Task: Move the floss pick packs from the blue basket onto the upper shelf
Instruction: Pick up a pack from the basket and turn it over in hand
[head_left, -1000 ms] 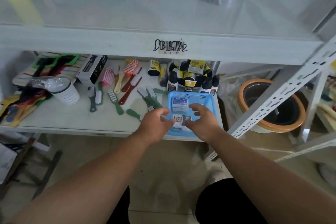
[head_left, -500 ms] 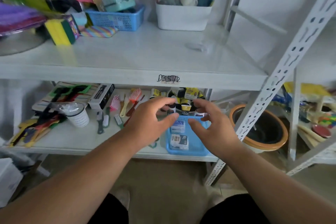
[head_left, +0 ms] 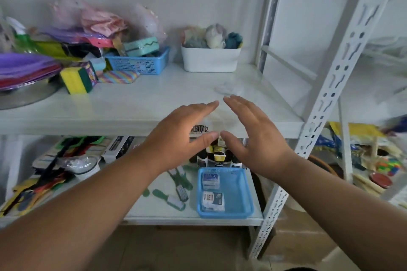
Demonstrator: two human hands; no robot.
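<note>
Centre frame, our left hand (head_left: 187, 136) and right hand (head_left: 253, 136) hover at the upper shelf (head_left: 154, 103) edge, fingers straight, tips nearly meeting; whether a clear pack sits between them we cannot tell. Two packs (head_left: 213, 201) lie in the blue basket (head_left: 240, 191), lower centre, probably next. Shelf-edge label (head_left: 199, 129) is scrawled, unreadable; pack print too small.

2 floss pick packs (head_left: 213, 190), 2 blue baskets (head_left: 239, 191).
</note>
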